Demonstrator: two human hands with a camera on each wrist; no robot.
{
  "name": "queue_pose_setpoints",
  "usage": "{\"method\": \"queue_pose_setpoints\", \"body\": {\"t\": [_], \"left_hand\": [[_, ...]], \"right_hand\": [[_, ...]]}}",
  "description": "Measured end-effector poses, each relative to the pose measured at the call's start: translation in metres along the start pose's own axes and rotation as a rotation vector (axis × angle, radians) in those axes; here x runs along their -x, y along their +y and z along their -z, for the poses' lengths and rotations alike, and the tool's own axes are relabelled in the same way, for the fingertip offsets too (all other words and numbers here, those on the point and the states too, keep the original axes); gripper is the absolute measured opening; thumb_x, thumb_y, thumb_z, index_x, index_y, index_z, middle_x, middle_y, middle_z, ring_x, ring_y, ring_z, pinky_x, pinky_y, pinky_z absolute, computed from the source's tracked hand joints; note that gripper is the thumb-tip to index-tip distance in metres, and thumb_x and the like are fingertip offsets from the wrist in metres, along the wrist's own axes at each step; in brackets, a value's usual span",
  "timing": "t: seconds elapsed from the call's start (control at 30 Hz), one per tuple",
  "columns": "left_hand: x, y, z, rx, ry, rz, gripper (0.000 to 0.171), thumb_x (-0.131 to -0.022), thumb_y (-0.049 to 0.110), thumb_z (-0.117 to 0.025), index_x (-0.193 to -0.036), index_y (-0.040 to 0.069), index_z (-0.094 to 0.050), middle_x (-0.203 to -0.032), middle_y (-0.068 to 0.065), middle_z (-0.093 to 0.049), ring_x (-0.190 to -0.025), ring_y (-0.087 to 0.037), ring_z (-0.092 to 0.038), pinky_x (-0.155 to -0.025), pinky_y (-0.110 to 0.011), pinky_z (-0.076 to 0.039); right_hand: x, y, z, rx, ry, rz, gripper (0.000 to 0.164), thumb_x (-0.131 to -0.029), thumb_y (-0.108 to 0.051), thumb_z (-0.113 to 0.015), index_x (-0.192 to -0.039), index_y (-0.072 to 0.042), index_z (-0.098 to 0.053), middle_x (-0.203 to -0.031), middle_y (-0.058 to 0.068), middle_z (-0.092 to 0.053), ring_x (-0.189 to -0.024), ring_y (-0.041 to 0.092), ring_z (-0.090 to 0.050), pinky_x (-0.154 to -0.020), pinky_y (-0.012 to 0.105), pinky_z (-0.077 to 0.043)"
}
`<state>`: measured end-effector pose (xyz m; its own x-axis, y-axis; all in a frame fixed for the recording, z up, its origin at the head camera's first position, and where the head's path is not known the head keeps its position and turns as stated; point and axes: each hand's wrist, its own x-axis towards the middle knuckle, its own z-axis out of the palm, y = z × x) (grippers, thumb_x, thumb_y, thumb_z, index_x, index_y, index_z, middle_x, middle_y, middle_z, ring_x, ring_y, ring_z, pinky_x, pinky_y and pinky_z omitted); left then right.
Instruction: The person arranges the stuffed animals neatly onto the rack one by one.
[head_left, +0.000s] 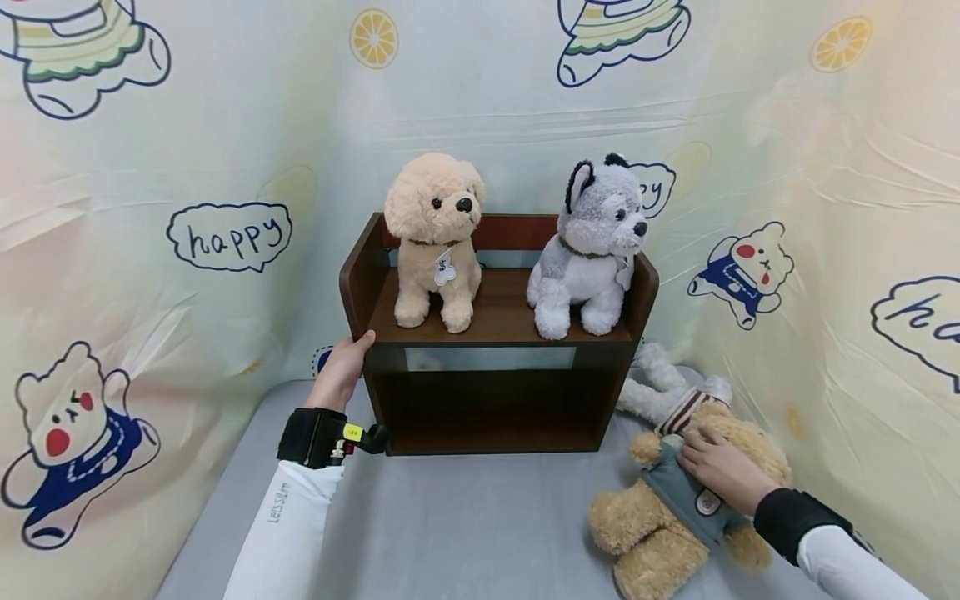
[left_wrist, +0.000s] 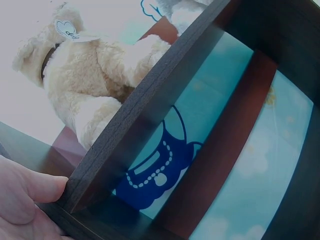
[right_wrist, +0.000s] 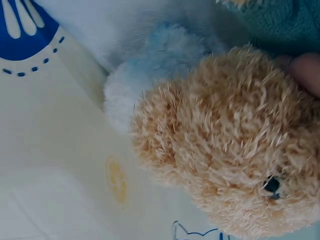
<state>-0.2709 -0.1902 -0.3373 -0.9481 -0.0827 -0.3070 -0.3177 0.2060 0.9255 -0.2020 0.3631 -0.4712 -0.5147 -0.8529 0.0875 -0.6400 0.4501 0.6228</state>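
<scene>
My left hand (head_left: pixel 341 371) grips the left side of a dark brown two-tier wooden shelf (head_left: pixel 487 400), thumb at the front edge of its middle board. On the upper tier sit a cream plush dog (head_left: pixel 435 242) at the left and a grey-and-white plush husky (head_left: pixel 588 250) at the right. My right hand (head_left: pixel 723 467) holds a tan teddy bear (head_left: pixel 660 562) in a grey-green sweater around its neck and upper chest. The bear lies on its back; in the right wrist view its curly head (right_wrist: pixel 230 145) fills much of the picture, with a fingertip beside the sweater.
A pale grey plush toy (head_left: pixel 660 383) with a striped brown-and-white band lies behind the bear, partly hidden, right of the shelf. Everything stands on a grey surface (head_left: pixel 465 533), with a printed cartoon curtain (head_left: pixel 225 150) around the back and sides.
</scene>
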Motion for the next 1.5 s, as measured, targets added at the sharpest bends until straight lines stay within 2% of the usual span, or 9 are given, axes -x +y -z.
{"method": "queue_pose_setpoints", "body": {"t": [0.13,0.4,0.73,0.93,1.07,1.2,1.3,1.4,1.5], "left_hand": [[-0.001,0.000,0.000,-0.003,0.000,0.000,0.069,-0.099,0.039,-0.028,-0.144,0.001,0.007,-0.151,-0.020,0.001,-0.136,-0.037,-0.006,-0.108,-0.053,-0.010],[0.000,-0.001,0.000,-0.003,0.000,0.000,0.070,-0.099,0.039,-0.029,-0.144,0.000,0.007,-0.150,-0.021,0.002,-0.136,-0.037,-0.006,-0.108,-0.053,-0.010],[0.000,0.000,0.001,0.005,0.001,-0.001,0.070,-0.098,0.040,-0.028,-0.144,0.001,0.007,-0.151,-0.020,0.002,-0.137,-0.036,-0.005,-0.108,-0.052,-0.010],[0.000,0.000,0.002,0.009,0.001,0.008,0.070,-0.098,0.040,-0.029,-0.144,0.002,0.008,-0.151,-0.019,0.003,-0.137,-0.036,-0.005,-0.108,-0.052,-0.010],[0.000,0.000,0.001,0.007,-0.001,0.013,0.071,-0.098,0.041,-0.029,-0.144,0.002,0.008,-0.151,-0.019,0.004,-0.137,-0.037,-0.004,-0.108,-0.052,-0.010],[0.001,0.000,0.001,0.006,-0.004,0.012,0.071,-0.098,0.041,-0.029,-0.144,0.002,0.008,-0.151,-0.019,0.003,-0.137,-0.036,-0.004,-0.108,-0.052,-0.009],[0.001,0.000,0.001,0.007,-0.008,0.010,0.070,-0.098,0.041,-0.028,-0.144,0.003,0.008,-0.151,-0.019,0.004,-0.137,-0.036,-0.004,-0.108,-0.053,-0.009],[0.001,0.000,0.001,0.015,-0.009,0.006,0.070,-0.098,0.040,-0.028,-0.144,0.002,0.008,-0.151,-0.019,0.003,-0.137,-0.036,-0.003,-0.108,-0.053,-0.008],[0.000,0.000,0.001,0.019,-0.008,0.005,0.069,-0.098,0.040,-0.028,-0.144,0.002,0.007,-0.151,-0.019,0.003,-0.137,-0.036,-0.003,-0.108,-0.053,-0.008]], "right_hand": [[-0.006,-0.005,-0.004,0.057,-0.008,-0.016,0.032,-0.063,-0.009,-0.066,-0.095,-0.012,-0.068,-0.099,0.007,-0.062,-0.098,0.025,-0.056,-0.088,0.045,-0.042],[-0.013,-0.009,-0.006,0.023,-0.098,-0.057,0.042,-0.062,-0.011,-0.075,-0.104,-0.013,-0.067,-0.111,0.009,-0.059,-0.107,0.027,-0.054,-0.091,0.048,-0.039],[-0.010,-0.007,-0.004,-0.077,-0.029,-0.119,0.050,-0.063,-0.003,-0.071,-0.112,0.000,-0.060,-0.119,0.018,-0.056,-0.112,0.034,-0.051,-0.092,0.046,-0.040],[-0.008,-0.008,-0.002,-0.206,0.119,-0.349,0.048,-0.069,0.010,-0.059,-0.116,0.012,-0.050,-0.121,0.030,-0.050,-0.111,0.043,-0.047,-0.089,0.049,-0.041],[-0.003,-0.009,-0.002,-0.266,0.148,-0.517,0.063,-0.062,-0.001,-0.071,-0.114,0.021,-0.044,-0.116,0.040,-0.046,-0.107,0.051,-0.045,-0.088,0.055,-0.039],[0.001,-0.011,0.003,-0.359,0.090,-0.701,0.075,-0.061,-0.015,-0.079,-0.111,0.026,-0.041,-0.108,0.044,-0.045,-0.100,0.055,-0.044,-0.087,0.058,-0.038],[0.001,-0.013,0.011,-0.454,0.001,-0.838,0.063,-0.071,-0.027,-0.075,-0.095,0.024,-0.046,-0.087,0.037,-0.051,-0.084,0.050,-0.051,-0.078,0.056,-0.040],[-0.001,-0.012,0.019,-0.583,-0.110,-0.954,0.053,-0.082,-0.037,-0.065,-0.063,0.010,-0.048,-0.061,0.020,-0.050,-0.058,0.036,-0.052,-0.063,0.049,-0.044],[-0.003,-0.011,0.024,-0.760,-0.237,-1.062,0.058,-0.087,-0.049,-0.053,-0.048,-0.008,-0.038,-0.047,0.004,-0.041,-0.044,0.022,-0.045,-0.048,0.040,-0.041]]}}
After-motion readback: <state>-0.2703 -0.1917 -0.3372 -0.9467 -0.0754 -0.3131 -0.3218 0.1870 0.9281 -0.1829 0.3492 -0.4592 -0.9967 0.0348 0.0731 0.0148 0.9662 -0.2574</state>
